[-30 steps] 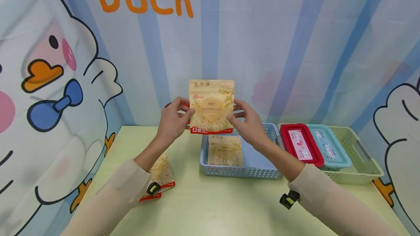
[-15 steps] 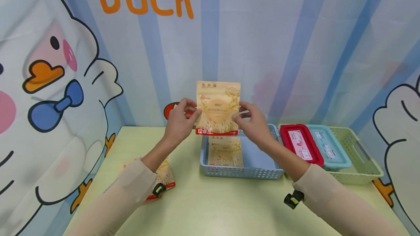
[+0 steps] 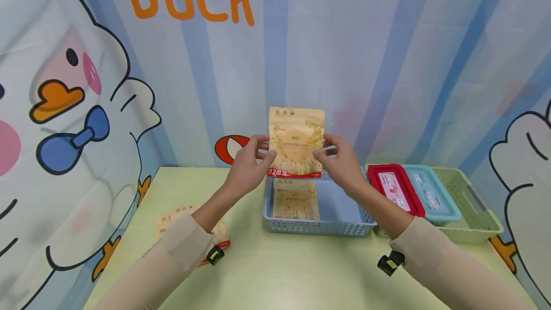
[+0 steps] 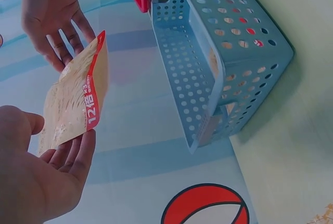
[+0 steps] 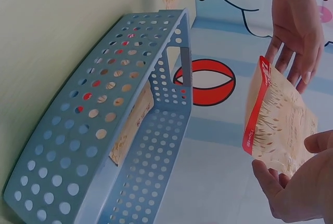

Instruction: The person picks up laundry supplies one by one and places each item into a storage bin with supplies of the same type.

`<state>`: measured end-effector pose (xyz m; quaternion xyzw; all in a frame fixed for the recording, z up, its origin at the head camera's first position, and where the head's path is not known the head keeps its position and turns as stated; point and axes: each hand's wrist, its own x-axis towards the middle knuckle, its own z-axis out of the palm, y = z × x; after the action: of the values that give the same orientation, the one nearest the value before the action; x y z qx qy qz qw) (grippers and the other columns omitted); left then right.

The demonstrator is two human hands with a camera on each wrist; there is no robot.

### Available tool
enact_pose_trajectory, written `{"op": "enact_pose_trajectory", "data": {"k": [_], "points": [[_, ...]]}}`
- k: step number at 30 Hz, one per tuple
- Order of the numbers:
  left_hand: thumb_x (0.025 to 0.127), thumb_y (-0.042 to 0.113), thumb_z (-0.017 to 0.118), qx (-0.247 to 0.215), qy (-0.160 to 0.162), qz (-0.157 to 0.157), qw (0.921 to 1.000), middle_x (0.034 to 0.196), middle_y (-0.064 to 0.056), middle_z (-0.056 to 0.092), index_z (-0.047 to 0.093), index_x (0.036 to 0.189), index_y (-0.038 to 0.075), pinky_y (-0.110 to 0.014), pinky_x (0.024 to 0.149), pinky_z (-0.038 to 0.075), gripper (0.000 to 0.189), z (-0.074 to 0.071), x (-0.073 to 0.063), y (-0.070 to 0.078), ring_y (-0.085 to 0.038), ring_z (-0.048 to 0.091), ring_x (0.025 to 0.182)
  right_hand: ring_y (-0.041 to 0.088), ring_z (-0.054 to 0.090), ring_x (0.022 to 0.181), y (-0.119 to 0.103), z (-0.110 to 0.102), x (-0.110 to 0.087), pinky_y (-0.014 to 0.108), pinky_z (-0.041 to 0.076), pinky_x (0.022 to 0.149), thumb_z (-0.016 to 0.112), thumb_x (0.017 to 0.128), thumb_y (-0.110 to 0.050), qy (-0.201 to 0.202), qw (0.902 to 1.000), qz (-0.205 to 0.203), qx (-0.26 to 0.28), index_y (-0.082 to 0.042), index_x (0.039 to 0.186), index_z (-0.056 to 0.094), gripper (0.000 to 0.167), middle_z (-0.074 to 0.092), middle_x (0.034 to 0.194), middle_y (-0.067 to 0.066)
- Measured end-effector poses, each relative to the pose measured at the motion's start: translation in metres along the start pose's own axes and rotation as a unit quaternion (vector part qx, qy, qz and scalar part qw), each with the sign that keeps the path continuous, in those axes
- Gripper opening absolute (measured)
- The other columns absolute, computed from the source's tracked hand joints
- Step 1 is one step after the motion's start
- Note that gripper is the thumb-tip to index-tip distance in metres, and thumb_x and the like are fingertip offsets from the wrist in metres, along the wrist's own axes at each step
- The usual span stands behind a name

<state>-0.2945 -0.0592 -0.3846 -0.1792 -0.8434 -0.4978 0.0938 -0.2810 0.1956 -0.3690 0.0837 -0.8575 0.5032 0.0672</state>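
Note:
A beige pouch (image 3: pixel 296 143) with a red bottom band is held upright above the blue basket (image 3: pixel 318 226). My left hand (image 3: pixel 249 164) pinches its left edge, thumb in front and fingers behind. On the right edge, my right hand (image 3: pixel 342 164) has the same kind of pinch. Inside the basket's left part lies a similar pouch (image 3: pixel 296 200). The left wrist view shows the held pouch (image 4: pixel 78 96) from below, tilted, between both hands. In the right wrist view the basket (image 5: pixel 104 78) stands beside the held pouch (image 5: pixel 281 125).
More beige pouches (image 3: pixel 221 231) lie on the table at left, partly hidden by my left sleeve. To the right, a green basket (image 3: pixel 471 233) holds a red-lidded box (image 3: pixel 396 190) and a teal-lidded box (image 3: pixel 432 193). A printed duck curtain (image 3: pixel 327 61) hangs behind the table.
Both hands have carried the held pouch to the right, from over the basket's left edge to farther over the basket. The pouch in the basket has not moved.

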Motion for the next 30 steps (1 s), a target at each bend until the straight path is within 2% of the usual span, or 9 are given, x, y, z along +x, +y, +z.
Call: {"op": "enact_pose_trajectory", "data": {"k": [7,13,21,25,30], "points": [[0.108,0.035,0.063,-0.013,-0.022,-0.005,0.9997,0.135,-0.01,0.064,0.05,0.15,0.01,-0.045,0.088,0.061,0.05,0.01,0.001,0.005,-0.026,0.068,0.116,0.037,0.055,0.132,0.004,-0.009,-0.001,0.042,0.058,0.09,0.063,0.107,-0.024,0.001,0.9999,0.013,0.006,-0.002,0.163,0.037,0.065,0.051,0.144,0.02],[0.109,0.037,0.06,-0.007,-0.038,-0.009,0.9992,0.141,-0.01,0.061,0.047,0.154,0.009,-0.046,0.092,0.059,0.055,0.02,0.003,0.006,-0.025,0.067,0.121,0.036,0.055,0.13,0.012,-0.018,0.0,0.039,0.059,0.089,0.064,0.107,-0.022,-0.002,0.9997,0.019,0.017,-0.003,0.163,0.039,0.064,0.053,0.144,0.019],[0.109,0.036,0.06,-0.028,-0.048,-0.017,0.9983,0.143,-0.012,0.059,0.045,0.156,0.008,-0.044,0.091,0.06,0.056,0.041,0.006,0.006,-0.025,0.067,0.12,0.037,0.054,0.131,0.026,-0.027,-0.001,0.052,0.056,0.099,0.063,0.108,-0.022,-0.002,0.9993,0.029,0.023,-0.005,0.163,0.038,0.063,0.052,0.148,0.02],[0.109,0.035,0.06,-0.035,-0.06,-0.029,0.9972,0.144,-0.012,0.058,0.043,0.156,0.008,-0.045,0.092,0.06,0.057,0.052,0.004,0.005,-0.026,0.067,0.122,0.038,0.055,0.13,0.032,-0.032,-0.004,0.055,0.055,0.099,0.063,0.108,-0.023,0.001,0.9994,0.032,0.016,-0.006,0.163,0.039,0.062,0.052,0.148,0.021],[0.109,0.036,0.06,-0.031,-0.066,-0.044,0.9964,0.145,-0.013,0.058,0.042,0.156,0.006,-0.046,0.094,0.059,0.059,0.063,-0.001,0.0,-0.027,0.066,0.121,0.038,0.056,0.129,0.041,-0.034,-0.007,0.047,0.056,0.096,0.062,0.108,-0.023,0.0,0.9992,0.039,0.005,-0.007,0.162,0.041,0.06,0.054,0.147,0.02]]}}
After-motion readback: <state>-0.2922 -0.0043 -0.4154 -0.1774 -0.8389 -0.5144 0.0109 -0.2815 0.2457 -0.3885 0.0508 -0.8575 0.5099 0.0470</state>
